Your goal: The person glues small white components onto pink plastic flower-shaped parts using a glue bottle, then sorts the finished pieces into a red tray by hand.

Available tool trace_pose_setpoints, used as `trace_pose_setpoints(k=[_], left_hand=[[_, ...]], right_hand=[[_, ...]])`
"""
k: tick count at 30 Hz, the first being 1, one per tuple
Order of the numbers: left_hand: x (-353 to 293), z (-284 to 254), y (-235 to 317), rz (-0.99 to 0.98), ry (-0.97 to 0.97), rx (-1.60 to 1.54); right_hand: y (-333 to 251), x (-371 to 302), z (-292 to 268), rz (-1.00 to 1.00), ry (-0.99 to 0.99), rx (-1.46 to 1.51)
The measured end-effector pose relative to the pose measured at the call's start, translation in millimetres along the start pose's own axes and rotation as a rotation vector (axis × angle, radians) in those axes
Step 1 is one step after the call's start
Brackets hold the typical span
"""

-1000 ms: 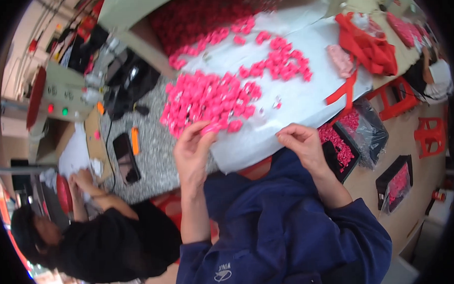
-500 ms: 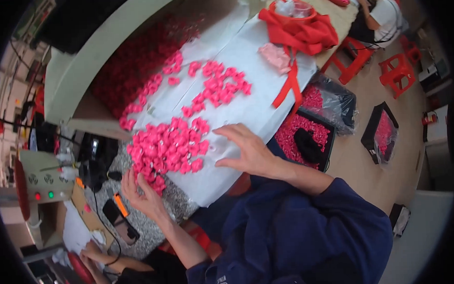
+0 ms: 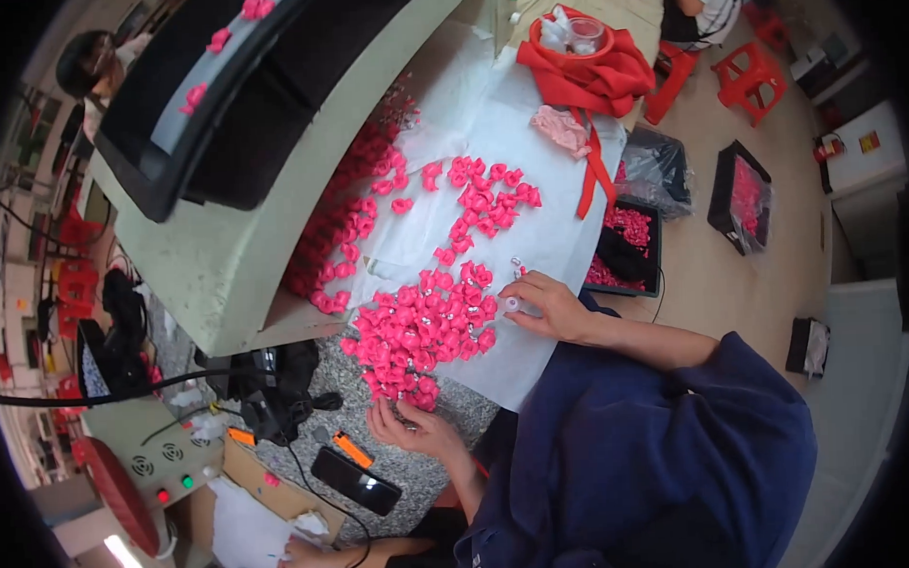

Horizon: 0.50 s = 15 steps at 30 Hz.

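A heap of small bright pink flower-shaped pieces (image 3: 421, 320) with shiny bits among them lies on white sheeting (image 3: 527, 216). My right hand (image 3: 559, 310) is closed on a small translucent tube-like piece (image 3: 512, 304) at the right side of the heap. A few tiny shiny bits (image 3: 518, 269) lie just beyond its fingers. At the heap's near end, my left hand (image 3: 420, 435) is open, its curved fingers apart against the lowest pieces. Whether its fingertips touch one piece is hard to see.
A pale green machine housing (image 3: 243, 261) arches over more pink pieces on the left. A phone (image 3: 356, 481) and an orange-handled tool (image 3: 352, 449) lie nearer. Red cloth (image 3: 608, 78) drapes around a red bowl (image 3: 586, 31). A co-worker's hand (image 3: 304, 560) is at lower left.
My right hand has gone from open and empty to closed on the small translucent piece. My left hand stays at the heap's near end. The whole view has shifted.
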State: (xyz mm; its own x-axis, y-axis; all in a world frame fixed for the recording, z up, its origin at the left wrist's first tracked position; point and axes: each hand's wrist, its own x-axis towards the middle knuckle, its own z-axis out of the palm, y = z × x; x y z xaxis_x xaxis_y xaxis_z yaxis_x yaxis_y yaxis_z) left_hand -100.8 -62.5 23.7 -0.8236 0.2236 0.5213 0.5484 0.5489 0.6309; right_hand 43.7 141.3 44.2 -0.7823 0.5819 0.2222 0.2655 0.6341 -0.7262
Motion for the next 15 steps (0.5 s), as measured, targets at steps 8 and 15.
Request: trace_pose_setpoints(k=[8,15], left_hand=[[21.0,-53.8,49.2,0.093,-0.314,-0.173],[34.0,-39.2,94.7,-0.195,-0.736,-0.360]], right_hand=[[-0.2,-12.5,10.6,0.049,0.076,0.024],[-10.6,55.6,-46.0,0.035,0.290,0.034]])
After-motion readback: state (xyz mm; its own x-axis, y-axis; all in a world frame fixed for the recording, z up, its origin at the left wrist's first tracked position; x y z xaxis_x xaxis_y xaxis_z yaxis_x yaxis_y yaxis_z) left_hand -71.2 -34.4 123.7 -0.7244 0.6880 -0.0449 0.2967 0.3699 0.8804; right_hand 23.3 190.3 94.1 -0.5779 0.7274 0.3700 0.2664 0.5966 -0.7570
